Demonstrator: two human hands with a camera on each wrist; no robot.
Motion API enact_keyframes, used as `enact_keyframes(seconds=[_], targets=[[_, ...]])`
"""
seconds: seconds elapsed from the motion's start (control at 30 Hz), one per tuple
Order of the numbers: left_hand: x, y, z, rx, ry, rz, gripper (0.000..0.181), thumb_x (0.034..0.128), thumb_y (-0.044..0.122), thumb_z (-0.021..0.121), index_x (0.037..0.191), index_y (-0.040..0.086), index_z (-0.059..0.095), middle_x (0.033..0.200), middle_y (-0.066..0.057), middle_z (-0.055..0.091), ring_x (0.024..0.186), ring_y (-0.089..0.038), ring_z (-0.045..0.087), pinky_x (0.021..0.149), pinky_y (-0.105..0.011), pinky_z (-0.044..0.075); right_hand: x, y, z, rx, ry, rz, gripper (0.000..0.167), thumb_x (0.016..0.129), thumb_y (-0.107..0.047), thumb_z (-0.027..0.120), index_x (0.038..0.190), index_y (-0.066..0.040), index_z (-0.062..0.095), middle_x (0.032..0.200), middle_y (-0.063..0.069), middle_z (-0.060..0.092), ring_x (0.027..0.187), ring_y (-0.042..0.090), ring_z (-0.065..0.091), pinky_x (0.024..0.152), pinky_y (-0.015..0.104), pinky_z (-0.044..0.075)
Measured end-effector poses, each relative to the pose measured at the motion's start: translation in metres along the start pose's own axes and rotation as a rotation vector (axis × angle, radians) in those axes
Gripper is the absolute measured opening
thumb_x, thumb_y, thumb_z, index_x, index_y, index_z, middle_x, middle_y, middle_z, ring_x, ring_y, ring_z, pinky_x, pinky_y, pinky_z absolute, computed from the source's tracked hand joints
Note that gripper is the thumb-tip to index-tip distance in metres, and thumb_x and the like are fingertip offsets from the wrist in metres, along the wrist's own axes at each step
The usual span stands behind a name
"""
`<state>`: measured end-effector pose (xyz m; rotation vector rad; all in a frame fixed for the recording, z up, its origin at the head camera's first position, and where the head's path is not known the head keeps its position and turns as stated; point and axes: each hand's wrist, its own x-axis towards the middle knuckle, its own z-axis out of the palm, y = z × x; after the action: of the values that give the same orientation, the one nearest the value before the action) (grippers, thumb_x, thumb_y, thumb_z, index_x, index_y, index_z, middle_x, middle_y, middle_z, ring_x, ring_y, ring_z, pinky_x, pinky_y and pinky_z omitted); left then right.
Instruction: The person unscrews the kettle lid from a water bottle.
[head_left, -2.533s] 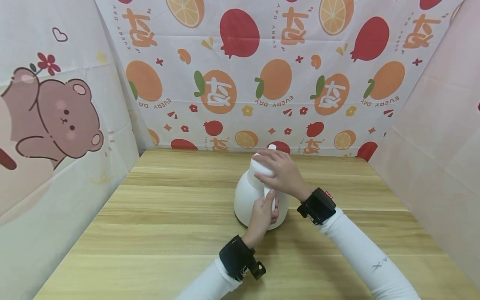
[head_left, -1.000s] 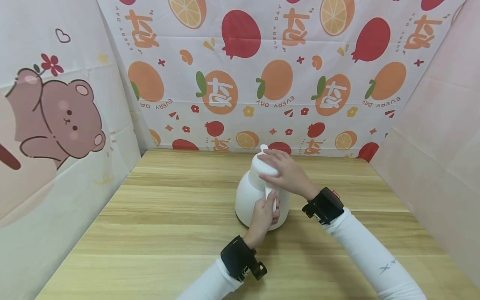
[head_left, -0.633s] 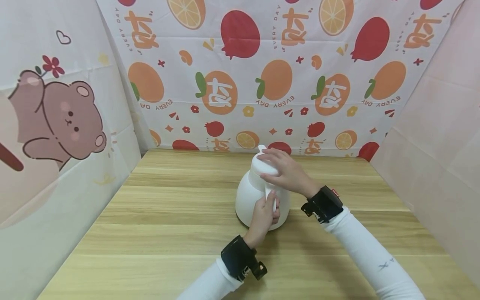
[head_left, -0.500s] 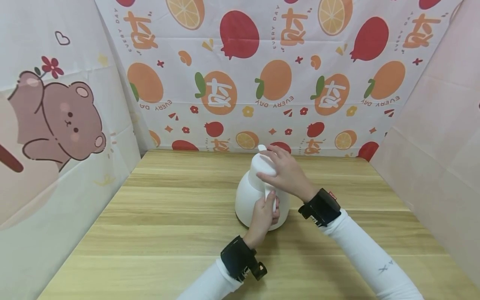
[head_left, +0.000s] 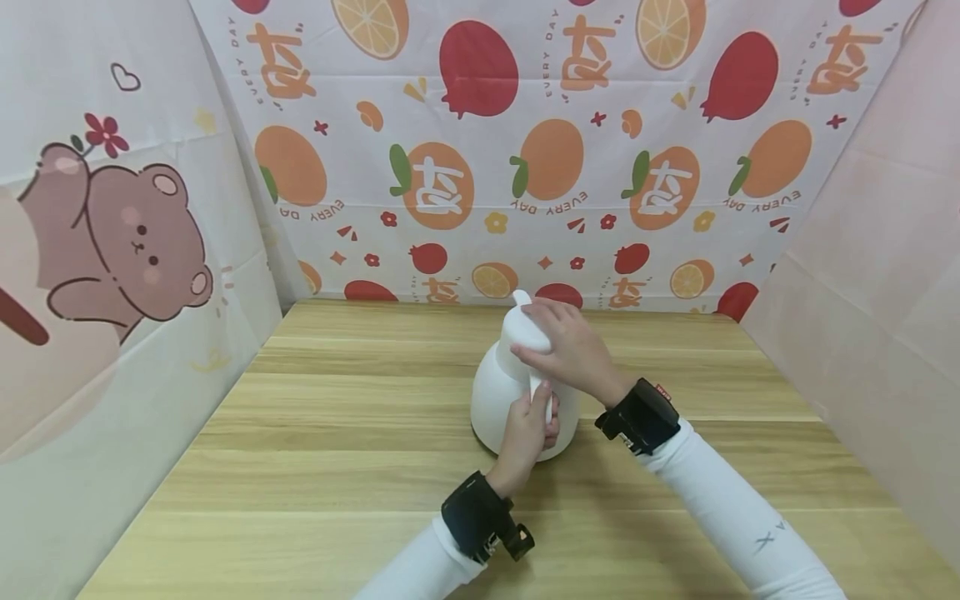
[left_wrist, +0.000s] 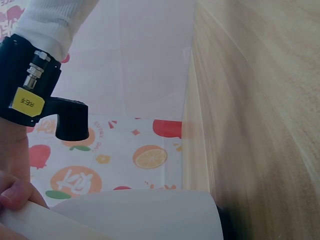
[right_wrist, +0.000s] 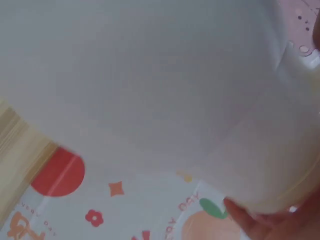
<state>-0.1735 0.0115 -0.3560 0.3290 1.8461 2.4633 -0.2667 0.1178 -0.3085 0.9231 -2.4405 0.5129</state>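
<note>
The left hand (head_left: 522,437) grips the handle (head_left: 534,381) of the white jug (head_left: 495,404); above that hand, the right hand (head_left: 576,352) grasps the lid (head_left: 523,330).

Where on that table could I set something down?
Most room on the wooden table is left of the white jug, toward the bear cloth. Another bare patch lies between the right sleeve, fruit backdrop and right-side cloth. It's crowded at the jug: the left hand grips its handle, the right hand its lid.
</note>
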Motion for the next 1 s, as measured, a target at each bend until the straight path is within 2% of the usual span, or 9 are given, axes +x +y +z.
enact_keyframes(seconds=[0.37, 0.6, 0.7, 0.77, 0.9, 1.0], targets=[[0.0, 0.002, 0.0, 0.012, 0.001, 0.005, 0.035, 0.1018, 0.022, 0.034, 0.072, 0.005, 0.042, 0.049, 0.003, 0.031, 0.041, -0.004, 0.028, 0.042, -0.017, 0.025, 0.004, 0.024, -0.001, 0.163, -0.054, -0.146, 0.056, 0.079, -0.035, 0.07, 0.126, -0.01, 0.052, 0.134, 0.008, 0.045, 0.119, 0.025, 0.04, 0.088, 0.046, 0.041], [0.001, 0.001, -0.001, 0.007, 0.002, 0.007, 0.035, 0.1018, 0.022, 0.035, 0.072, 0.005, 0.042, 0.049, 0.003, 0.031, 0.041, -0.004, 0.028, 0.041, -0.017, 0.024, 0.004, 0.025, -0.001, 0.169, -0.046, -0.173, 0.055, 0.079, -0.034, 0.07, 0.126, -0.01, 0.053, 0.134, 0.006, 0.045, 0.121, 0.023, 0.04, 0.089, 0.045, 0.041], [0.0, 0.001, -0.001, 0.011, -0.003, 0.01, 0.035, 0.1019, 0.021, 0.034, 0.072, 0.005, 0.042, 0.049, 0.003, 0.03, 0.041, -0.004, 0.027, 0.041, -0.017, 0.024, 0.004, 0.019, 0.0, 0.125, -0.009, -0.141, 0.056, 0.079, -0.038, 0.069, 0.124, -0.008, 0.054, 0.132, 0.009, 0.046, 0.12, 0.025, 0.04, 0.09, 0.046, 0.04], [0.0, 0.001, -0.001, 0.009, -0.003, 0.013, 0.035, 0.1019, 0.021, 0.034, 0.071, 0.005, 0.042, 0.048, 0.003, 0.03, 0.041, -0.004, 0.027, 0.041, -0.017, 0.024, 0.004, 0.011, 0.0, 0.079, 0.014, -0.091, 0.058, 0.079, -0.04, 0.068, 0.123, -0.006, 0.054, 0.13, 0.011, 0.048, 0.12, 0.028, 0.042, 0.09, 0.047, 0.04], [0.008, -0.015, -0.004, -0.01, 0.011, 0.009, 0.037, 0.101, 0.025, 0.037, 0.07, 0.006, 0.042, 0.047, 0.003, 0.03, 0.039, -0.005, 0.026, 0.04, -0.017, 0.023, 0.003, -0.005, 0.0, 0.028, 0.005, 0.072, 0.062, 0.081, -0.045, 0.065, 0.126, -0.005, 0.051, 0.129, 0.015, 0.047, 0.117, 0.032, 0.043, 0.086, 0.049, 0.042], [0.014, -0.026, -0.005, -0.021, 0.02, 0.008, 0.038, 0.1, 0.029, 0.039, 0.069, 0.007, 0.042, 0.046, 0.004, 0.029, 0.039, -0.005, 0.026, 0.039, -0.018, 0.022, 0.002, -0.011, 0.001, 0.027, -0.017, 0.157, 0.061, 0.081, -0.046, 0.064, 0.127, -0.008, 0.049, 0.131, 0.015, 0.045, 0.116, 0.033, 0.042, 0.083, 0.05, 0.043]])
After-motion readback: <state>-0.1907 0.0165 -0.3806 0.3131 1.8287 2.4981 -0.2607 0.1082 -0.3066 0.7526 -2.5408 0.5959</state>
